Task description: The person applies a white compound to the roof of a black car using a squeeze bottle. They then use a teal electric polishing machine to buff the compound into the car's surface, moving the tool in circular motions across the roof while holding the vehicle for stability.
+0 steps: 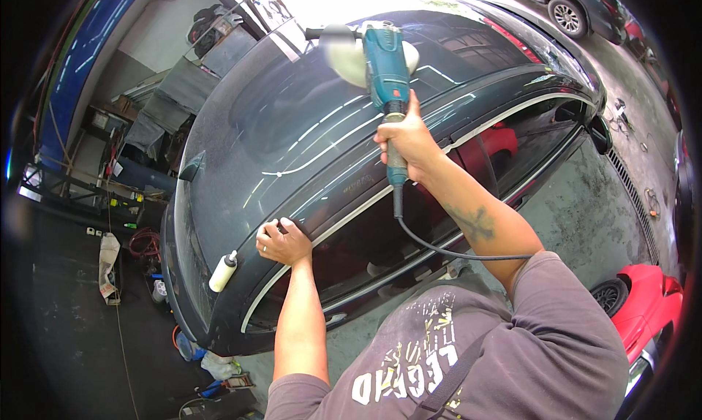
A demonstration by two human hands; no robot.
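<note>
My right hand (411,141) is wrapped round the rear grip of a teal corded polisher (385,58), held over the roof of a dark car (322,120). The pale round pad (347,63) shows under the tool's head, lying against or just above the paint; which of the two I cannot tell. A black side handle (322,34) sticks out to the left, partly blurred. My left hand (284,242) rests on the near roof edge, its fingers bent and a little apart, with nothing visible in them. Beside it, a white squeeze bottle (223,271) with a dark cap lies on the car.
The polisher's black cable (439,249) runs from its end past my right arm. A red car (643,303) stands at the lower right, and a dark vehicle (559,3) at the far right. A floor drain grate (632,201) lies right; cluttered shelving (157,113) stands left.
</note>
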